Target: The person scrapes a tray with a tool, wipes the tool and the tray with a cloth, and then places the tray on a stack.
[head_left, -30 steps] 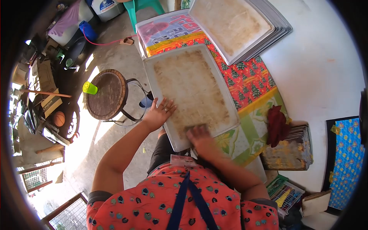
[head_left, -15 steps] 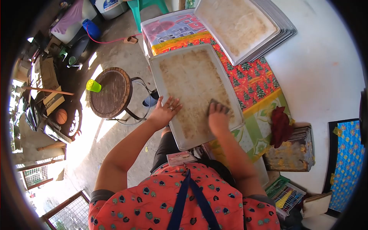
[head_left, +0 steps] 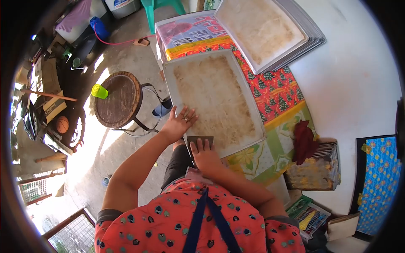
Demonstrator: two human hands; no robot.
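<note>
A metal baking tray (head_left: 217, 99) with brown stains lies on the covered table, its near left corner towards my body. My left hand (head_left: 179, 125) rests flat on the tray's left edge, fingers apart, a ring on one of them. At the near left corner, my right hand (head_left: 206, 155) presses down on a dark, flat rectangular pad (head_left: 206, 138). The fingers lie over the pad, partly hiding it; its exact kind cannot be made out. Beyond the tray, at the back right, leans a stack of similar trays (head_left: 263, 31).
A patterned tablecloth (head_left: 274, 99) covers the table. To the right, a dark red cloth (head_left: 304, 141) lies by another stack of browned trays (head_left: 316, 170). On the left stands a round wooden stool (head_left: 119, 101) with a lime-green cup (head_left: 99, 91). A basket (head_left: 312, 217) sits lower right.
My right hand has moved with the dark pad from the tray's right-middle area to its near left corner. The left hand stays on the left edge.
</note>
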